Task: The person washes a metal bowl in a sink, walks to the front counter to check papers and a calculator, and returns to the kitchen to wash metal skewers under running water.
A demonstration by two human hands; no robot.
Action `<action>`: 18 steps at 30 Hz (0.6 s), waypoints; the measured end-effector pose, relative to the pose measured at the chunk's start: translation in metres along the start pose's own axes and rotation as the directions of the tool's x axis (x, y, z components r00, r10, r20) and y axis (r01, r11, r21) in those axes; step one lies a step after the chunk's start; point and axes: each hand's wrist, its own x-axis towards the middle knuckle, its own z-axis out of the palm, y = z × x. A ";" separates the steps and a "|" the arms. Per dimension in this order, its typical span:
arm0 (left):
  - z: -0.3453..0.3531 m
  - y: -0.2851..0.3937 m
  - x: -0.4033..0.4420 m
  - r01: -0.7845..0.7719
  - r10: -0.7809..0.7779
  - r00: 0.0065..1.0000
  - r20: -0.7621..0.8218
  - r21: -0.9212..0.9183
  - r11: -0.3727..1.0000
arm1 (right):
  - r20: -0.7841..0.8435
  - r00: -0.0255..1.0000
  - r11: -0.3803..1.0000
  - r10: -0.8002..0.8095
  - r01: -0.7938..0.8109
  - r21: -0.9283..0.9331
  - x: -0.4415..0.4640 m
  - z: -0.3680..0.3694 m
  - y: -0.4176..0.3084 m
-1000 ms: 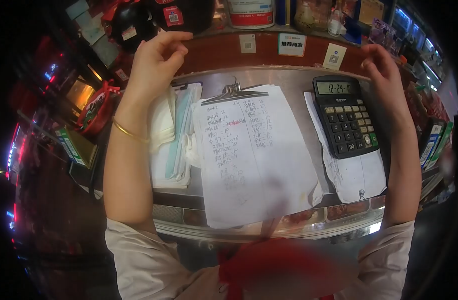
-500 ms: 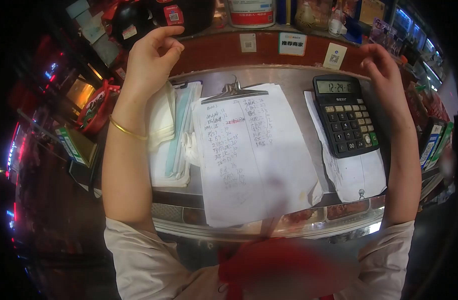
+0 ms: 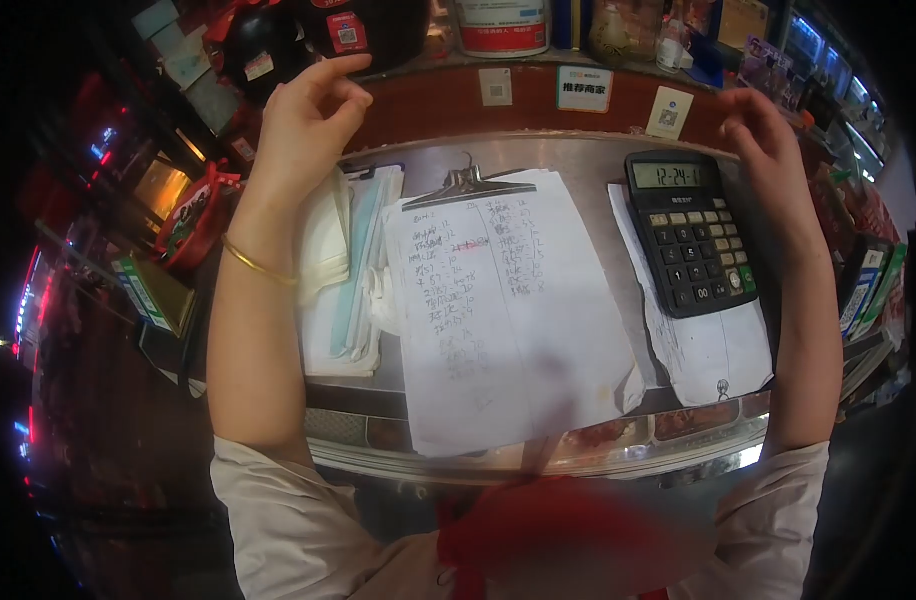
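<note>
My left hand (image 3: 321, 103) is raised over the back left of the counter, empty, its fingers loosely bent with a gap to the thumb. A gold bracelet (image 3: 260, 262) circles that forearm. On the right, my right hand (image 3: 758, 125) hovers beside the black calculator (image 3: 690, 235), also empty, with fingers half curled and apart. The calculator lies on white paper sheets (image 3: 713, 350). Between my arms, a metal clip (image 3: 466, 184) holds handwritten sheets (image 3: 518, 320). Neither hand touches them.
Stacked papers and a pale blue folder (image 3: 363, 260) lie beside my left forearm. A raised red-brown ledge (image 3: 418, 108) carries a white and red tub (image 3: 502, 28), bottles and QR cards. A red basket (image 3: 203, 215) stands left, with green boxes (image 3: 153, 292) near it.
My left hand and forearm have shifted very slightly, first left and then back right. My right hand, the calculator and the papers look unmoved.
</note>
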 end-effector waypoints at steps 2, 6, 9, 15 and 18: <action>0.000 0.001 0.000 0.030 -0.029 0.999 0.030 -0.018 0.999 | 0.000 1.000 0.999 -0.021 0.021 -0.033 0.001 -0.001 0.002; -0.001 0.001 -0.001 0.027 -0.025 0.999 0.048 -0.038 0.999 | 0.012 1.000 1.000 -0.013 0.013 -0.010 0.001 0.000 0.003; 0.001 -0.003 -0.001 -0.017 0.017 1.000 0.004 0.000 1.000 | 0.022 1.000 1.000 -0.012 0.012 -0.020 0.001 0.000 0.003; -0.002 0.002 -0.001 0.001 -0.001 1.000 0.031 -0.019 1.000 | 0.039 0.999 1.000 -0.007 0.007 -0.011 0.001 0.001 0.002; -0.003 0.004 0.000 0.012 -0.010 0.999 0.042 -0.029 1.000 | 0.052 0.999 1.000 0.001 -0.001 0.002 0.000 0.001 0.001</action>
